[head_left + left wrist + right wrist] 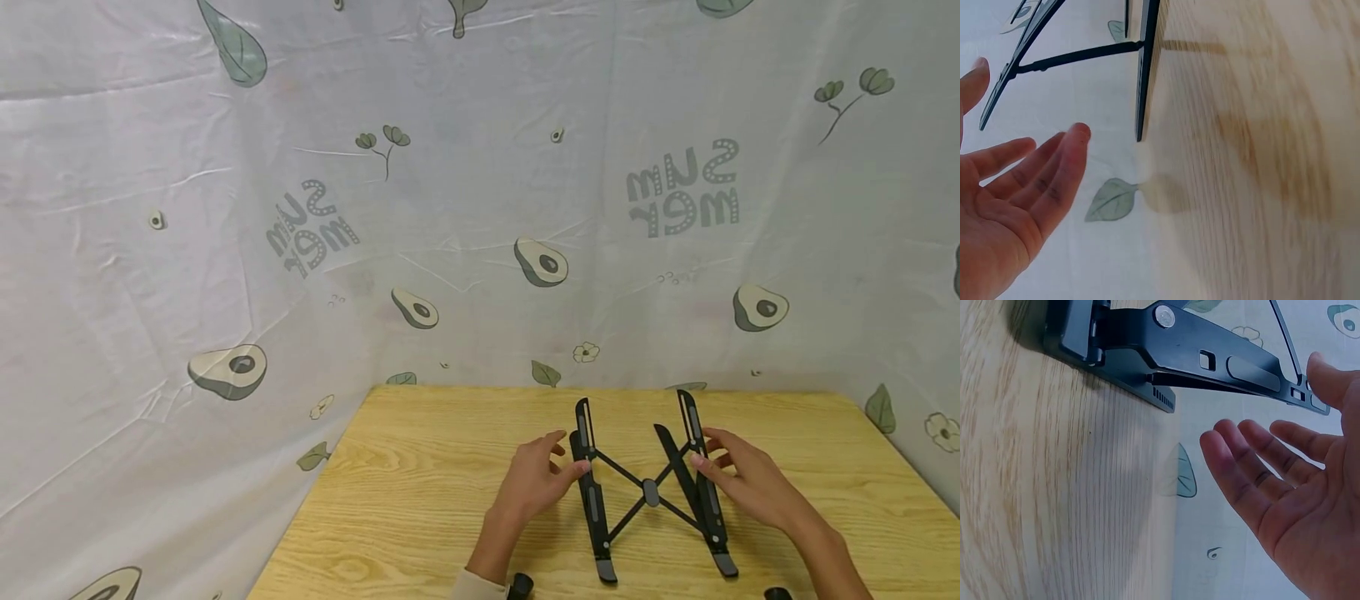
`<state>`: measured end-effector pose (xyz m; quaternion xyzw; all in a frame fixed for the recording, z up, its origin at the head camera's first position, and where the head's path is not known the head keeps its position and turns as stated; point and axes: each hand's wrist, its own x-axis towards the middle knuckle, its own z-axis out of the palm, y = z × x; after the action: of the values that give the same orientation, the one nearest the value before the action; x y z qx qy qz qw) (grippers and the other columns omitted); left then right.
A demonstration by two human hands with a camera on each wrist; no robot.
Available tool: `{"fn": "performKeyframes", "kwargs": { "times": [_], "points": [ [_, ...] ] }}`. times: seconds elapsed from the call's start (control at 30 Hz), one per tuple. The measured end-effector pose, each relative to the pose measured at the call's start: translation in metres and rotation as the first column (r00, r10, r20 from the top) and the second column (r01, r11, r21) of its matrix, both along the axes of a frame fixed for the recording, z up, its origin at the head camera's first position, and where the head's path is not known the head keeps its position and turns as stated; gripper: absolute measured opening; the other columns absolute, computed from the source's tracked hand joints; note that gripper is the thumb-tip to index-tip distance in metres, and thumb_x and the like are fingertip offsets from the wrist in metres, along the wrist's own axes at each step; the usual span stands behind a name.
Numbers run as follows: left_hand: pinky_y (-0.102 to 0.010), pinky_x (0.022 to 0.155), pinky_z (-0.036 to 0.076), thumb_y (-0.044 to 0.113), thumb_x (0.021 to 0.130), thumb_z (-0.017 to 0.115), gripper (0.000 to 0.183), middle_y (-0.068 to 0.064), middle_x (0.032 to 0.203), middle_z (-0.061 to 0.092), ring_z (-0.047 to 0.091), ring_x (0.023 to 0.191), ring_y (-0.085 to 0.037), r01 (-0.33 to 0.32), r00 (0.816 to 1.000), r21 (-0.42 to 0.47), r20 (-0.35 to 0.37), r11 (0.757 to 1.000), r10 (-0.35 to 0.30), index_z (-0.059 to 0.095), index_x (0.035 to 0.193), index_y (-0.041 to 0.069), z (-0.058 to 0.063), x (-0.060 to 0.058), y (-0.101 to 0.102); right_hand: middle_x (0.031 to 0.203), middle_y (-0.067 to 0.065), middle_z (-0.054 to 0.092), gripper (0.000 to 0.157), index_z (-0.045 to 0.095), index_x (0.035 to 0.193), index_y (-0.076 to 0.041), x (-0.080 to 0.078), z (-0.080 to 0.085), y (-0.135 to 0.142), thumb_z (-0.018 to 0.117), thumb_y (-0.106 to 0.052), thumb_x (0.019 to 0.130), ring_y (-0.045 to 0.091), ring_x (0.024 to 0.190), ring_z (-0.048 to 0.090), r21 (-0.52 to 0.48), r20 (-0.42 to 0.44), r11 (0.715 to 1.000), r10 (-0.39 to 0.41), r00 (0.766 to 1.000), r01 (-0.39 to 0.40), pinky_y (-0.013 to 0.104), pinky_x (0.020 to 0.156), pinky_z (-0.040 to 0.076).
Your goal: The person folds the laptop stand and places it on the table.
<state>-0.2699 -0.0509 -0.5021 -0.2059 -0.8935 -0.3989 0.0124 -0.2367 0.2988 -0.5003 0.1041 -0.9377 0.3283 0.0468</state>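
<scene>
A black folding laptop stand (650,492) stands unfolded on the wooden table, its two side rails joined by crossed bars with a grey hub. My left hand (534,477) is beside the left rail (592,500), thumb toward it; in the left wrist view the left hand (1016,194) has its fingers loosely extended, holding nothing. At the other side, my right hand (750,475) is by the right rail (712,508). The right wrist view shows the right hand (1297,469) with relaxed fingers and its thumb close to the rail's upper end; whether it touches cannot be told.
The wood-grain table (420,492) extends left and right of the stand. Behind it hangs a pale sheet (465,208) printed with avocados and leaves. Black objects (521,586) show near both wrists at the bottom edge.
</scene>
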Motion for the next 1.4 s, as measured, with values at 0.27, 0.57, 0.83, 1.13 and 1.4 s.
{"fn": "performKeyframes", "kwargs": {
  "times": [0.27, 0.57, 0.83, 1.13, 1.4],
  "points": [
    [-0.022, 0.068, 0.058, 0.051, 0.102, 0.072, 0.057, -0.01, 0.11, 0.08, 0.073, 0.083, -0.009, -0.021, 1.0, 0.023, -0.013, 1.0, 0.021, 0.068, 0.14, 0.009, -0.003, 0.001, 0.011, 0.124, 0.024, 0.069, 0.057, 0.051, 0.147, 0.012, -0.001, -0.002, -0.002, 0.062, -0.031, 0.111, 0.018, 0.094, 0.071, -0.058, -0.021, 0.998, 0.019, 1.0, -0.02, 0.03, 0.067, 0.057],
    [-0.019, 0.061, 0.055, 0.039, 0.105, 0.07, 0.036, -0.01, 0.104, 0.079, 0.07, 0.074, -0.005, 0.017, 0.999, 0.066, -0.028, 0.998, -0.015, 0.072, 0.122, 0.008, -0.009, 0.001, 0.02, 0.116, 0.018, 0.069, 0.028, 0.058, 0.132, 0.004, -0.003, -0.006, -0.004, 0.063, -0.014, 0.11, 0.0, 0.08, 0.063, -0.139, -0.054, 0.989, 0.051, 0.997, -0.058, 0.029, 0.061, 0.058],
    [-0.02, 0.05, 0.055, 0.03, 0.106, 0.071, 0.022, -0.006, 0.098, 0.073, 0.075, 0.067, -0.026, 0.051, 0.996, 0.21, 0.059, 0.976, -0.065, 0.071, 0.112, 0.008, -0.009, 0.003, 0.022, 0.111, 0.016, 0.068, 0.022, 0.06, 0.129, 0.001, -0.002, -0.006, -0.001, 0.062, -0.01, 0.109, -0.001, 0.082, 0.067, -0.201, -0.041, 0.977, 0.065, 0.997, -0.072, 0.029, 0.061, 0.062],
    [-0.034, 0.061, 0.065, 0.016, 0.105, 0.072, 0.013, -0.002, 0.092, 0.066, 0.075, 0.067, -0.018, 0.068, 0.983, 0.301, 0.141, 0.951, -0.115, 0.07, 0.111, 0.005, -0.004, 0.006, 0.017, 0.112, 0.017, 0.067, 0.025, 0.061, 0.131, 0.002, -0.002, -0.005, -0.002, 0.064, -0.007, 0.108, 0.002, 0.084, 0.071, -0.239, -0.006, 0.97, 0.046, 0.999, -0.046, 0.031, 0.063, 0.063],
    [-0.038, 0.063, 0.067, 0.009, 0.104, 0.071, 0.008, -0.002, 0.09, 0.067, 0.073, 0.065, -0.012, 0.062, 0.981, 0.305, 0.158, 0.95, -0.114, 0.069, 0.11, 0.004, -0.001, 0.006, 0.019, 0.116, 0.019, 0.067, 0.029, 0.061, 0.133, 0.004, -0.002, -0.003, -0.001, 0.065, -0.01, 0.108, 0.001, 0.084, 0.072, -0.219, 0.001, 0.976, 0.008, 1.0, -0.007, 0.029, 0.064, 0.063]
  ]
}}
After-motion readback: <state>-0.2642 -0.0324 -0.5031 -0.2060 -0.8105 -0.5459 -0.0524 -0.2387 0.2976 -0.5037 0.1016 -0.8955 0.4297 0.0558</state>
